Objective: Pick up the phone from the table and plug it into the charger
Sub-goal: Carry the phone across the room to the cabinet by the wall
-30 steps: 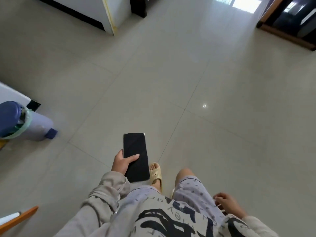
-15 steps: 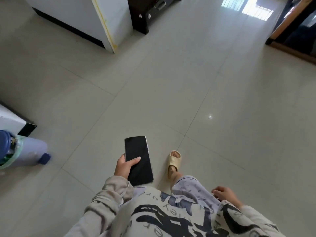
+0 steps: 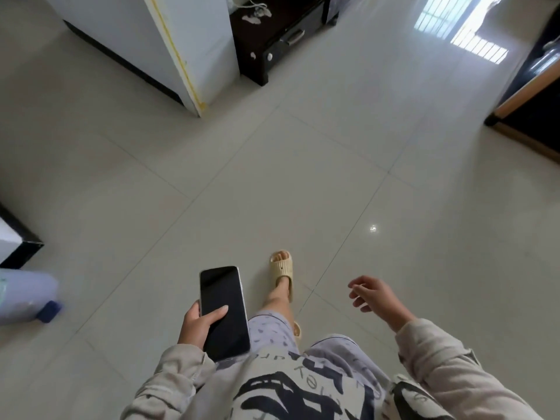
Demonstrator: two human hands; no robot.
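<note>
A black phone [image 3: 225, 301] with a dark screen is held face up at waist height, in front of my body. My left hand [image 3: 197, 324] grips its lower left edge, thumb lying across the screen. My right hand [image 3: 374, 295] hangs to the right with fingers loosely apart and nothing in it. A white cable [image 3: 253, 9] lies on a dark low cabinet [image 3: 272, 43] at the top of the view; whether it is the charger cannot be told.
I stand on a glossy tiled floor [image 3: 272, 183], one foot in a beige slipper [image 3: 283, 272] stepping forward. A white appliance [image 3: 169, 43] stands at the top left beside the cabinet. A large water bottle [image 3: 27, 298] lies at the left. Dark furniture [image 3: 533, 86] lines the right.
The view has advanced toward the white appliance and dark cabinet. My right hand has swung up and forward from beside my hip. The phone stays in my left hand.
</note>
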